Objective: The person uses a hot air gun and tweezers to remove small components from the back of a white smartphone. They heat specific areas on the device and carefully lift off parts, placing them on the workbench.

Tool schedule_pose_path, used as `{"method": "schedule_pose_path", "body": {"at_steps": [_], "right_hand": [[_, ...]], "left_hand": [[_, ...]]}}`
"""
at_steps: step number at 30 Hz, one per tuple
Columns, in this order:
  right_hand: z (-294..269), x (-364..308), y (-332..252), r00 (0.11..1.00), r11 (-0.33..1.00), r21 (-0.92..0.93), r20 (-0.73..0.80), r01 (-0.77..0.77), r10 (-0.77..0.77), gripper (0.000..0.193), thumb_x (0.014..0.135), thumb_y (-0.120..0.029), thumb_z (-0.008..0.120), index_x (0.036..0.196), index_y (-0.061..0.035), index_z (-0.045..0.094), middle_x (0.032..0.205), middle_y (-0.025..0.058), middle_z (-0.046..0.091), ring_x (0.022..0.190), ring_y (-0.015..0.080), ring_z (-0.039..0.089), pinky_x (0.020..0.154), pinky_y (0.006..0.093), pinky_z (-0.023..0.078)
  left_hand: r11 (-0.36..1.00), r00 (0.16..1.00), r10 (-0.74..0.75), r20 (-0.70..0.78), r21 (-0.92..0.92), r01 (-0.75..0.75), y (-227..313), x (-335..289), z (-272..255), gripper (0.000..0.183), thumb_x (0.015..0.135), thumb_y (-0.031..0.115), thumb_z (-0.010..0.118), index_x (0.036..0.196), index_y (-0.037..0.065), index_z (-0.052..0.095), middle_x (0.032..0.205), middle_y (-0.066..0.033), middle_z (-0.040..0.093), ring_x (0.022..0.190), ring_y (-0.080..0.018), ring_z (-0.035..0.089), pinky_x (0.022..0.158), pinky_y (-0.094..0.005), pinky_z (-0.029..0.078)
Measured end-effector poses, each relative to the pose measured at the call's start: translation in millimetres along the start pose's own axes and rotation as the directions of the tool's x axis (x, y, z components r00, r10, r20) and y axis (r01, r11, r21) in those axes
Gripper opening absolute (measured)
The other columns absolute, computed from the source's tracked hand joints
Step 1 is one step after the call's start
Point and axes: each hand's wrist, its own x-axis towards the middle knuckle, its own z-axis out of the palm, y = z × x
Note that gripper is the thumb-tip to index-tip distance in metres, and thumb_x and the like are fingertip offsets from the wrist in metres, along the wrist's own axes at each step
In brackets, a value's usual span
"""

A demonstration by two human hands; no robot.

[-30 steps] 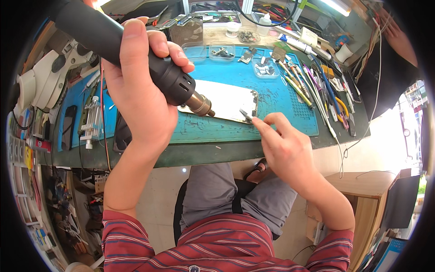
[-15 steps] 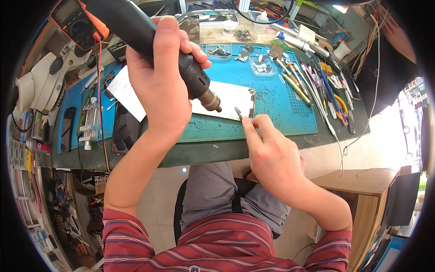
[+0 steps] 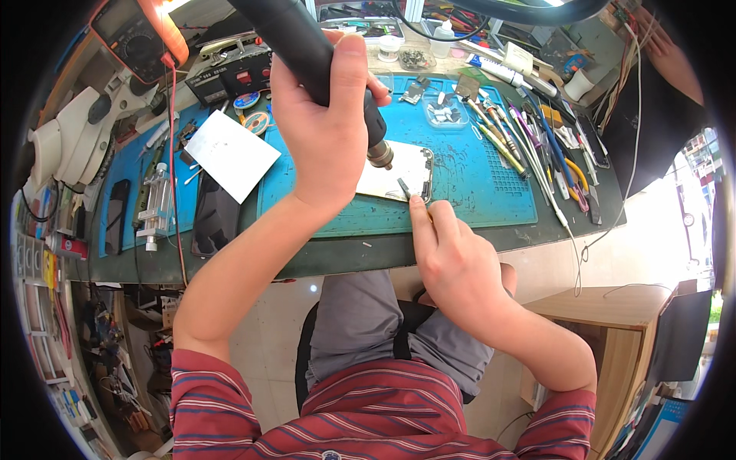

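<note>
My left hand (image 3: 322, 138) is closed around a black hot air gun (image 3: 295, 50), tilted so that its metal nozzle (image 3: 379, 156) points down over a white phone panel (image 3: 381, 185). The panel lies flat on the blue work mat (image 3: 468, 207), its left part hidden behind my left hand and wrist. Pinched in my right hand (image 3: 460, 257) is a slim blade tool (image 3: 404, 186); most of its handle is hidden by the fingers. Its grey flat tip rests at the panel's near right part, close to the dark parts along the right end.
White paper (image 3: 234, 157) lies left of the mat, near a metal clamp fixture (image 3: 157, 203) and a dark phone screen (image 3: 215, 218). A tub of small parts (image 3: 446, 113) stands behind the panel. Pens, tweezers and pliers (image 3: 573, 172) crowd the right. A multimeter (image 3: 126, 38) stands far left.
My left hand and the hot air gun have moved right, carrying the nozzle right and slightly farther from me. More of the white paper shows. My right hand has barely moved.
</note>
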Motion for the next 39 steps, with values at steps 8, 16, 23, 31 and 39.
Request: {"method": "schedule_pose_path", "body": {"at_steps": [8, 16, 23, 31, 39], "right_hand": [[7.6, -0.8, -0.2, 0.998, 0.999, -0.029, -0.051, 0.022, -0.023, 0.051, 0.077, -0.006, 0.062, 0.126, 0.0097, 0.058, 0.087, 0.0067, 0.052, 0.072, 0.0138, 0.060, 0.053, 0.0223, 0.050], [6.7, -1.2, 1.5, 0.998, 0.995, 0.091, -0.046, -0.037, 0.041, 0.051, 0.077, -0.005, 0.061, 0.125, 0.0097, 0.059, 0.084, 0.0060, 0.050, 0.069, 0.0137, 0.057, 0.053, 0.0225, 0.050], [4.1, -0.4, -0.3, 1.000, 0.998, 0.053, -0.017, -0.019, 0.020, 0.051, 0.077, -0.004, 0.060, 0.127, 0.0094, 0.057, 0.087, 0.0082, 0.054, 0.072, 0.0163, 0.063, 0.056, 0.0248, 0.052], [3.8, 0.3, 1.2, 0.996, 0.983, 0.159, 0.008, -0.093, 0.093, 0.051, 0.078, -0.005, 0.060, 0.127, 0.0083, 0.057, 0.086, 0.0079, 0.053, 0.072, 0.0167, 0.063, 0.058, 0.0254, 0.052], [4.7, -1.8, 2.6, 0.999, 0.996, 0.080, -0.013, -0.037, 0.039, 0.052, 0.077, -0.005, 0.061, 0.127, 0.0082, 0.057, 0.085, 0.0074, 0.053, 0.071, 0.0165, 0.062, 0.058, 0.0259, 0.052]], "left_hand": [[0.999, 1.000, 0.008, 0.003, 0.033, -0.008, -4.0, -4.8, 1.7, 0.023, 0.099, 0.021, 0.062, 0.107, 0.005, 0.048, 0.078, -0.0035, 0.055, 0.064, -0.0147, 0.059, 0.059, -0.0331, 0.054], [1.000, 1.000, 0.005, 0.006, 0.029, -0.005, -6.2, -4.4, 4.0, 0.023, 0.099, 0.021, 0.062, 0.107, 0.005, 0.047, 0.077, -0.0034, 0.054, 0.063, -0.0146, 0.059, 0.059, -0.0328, 0.054], [0.999, 1.000, -0.004, 0.002, 0.036, 0.004, -5.5, -6.0, 3.2, 0.022, 0.100, 0.021, 0.062, 0.105, 0.005, 0.048, 0.078, -0.0032, 0.054, 0.063, -0.0143, 0.059, 0.059, -0.0324, 0.053], [0.999, 1.000, -0.014, -0.006, 0.030, 0.014, -5.0, -6.6, 5.3, 0.022, 0.100, 0.021, 0.061, 0.105, 0.005, 0.048, 0.078, -0.0031, 0.054, 0.063, -0.0141, 0.059, 0.059, -0.0325, 0.053], [0.999, 1.000, 0.000, 0.018, 0.046, -0.001, -5.6, -4.5, 3.0, 0.022, 0.100, 0.021, 0.061, 0.105, 0.005, 0.047, 0.078, -0.0033, 0.054, 0.063, -0.0144, 0.059, 0.059, -0.0328, 0.054]]}}
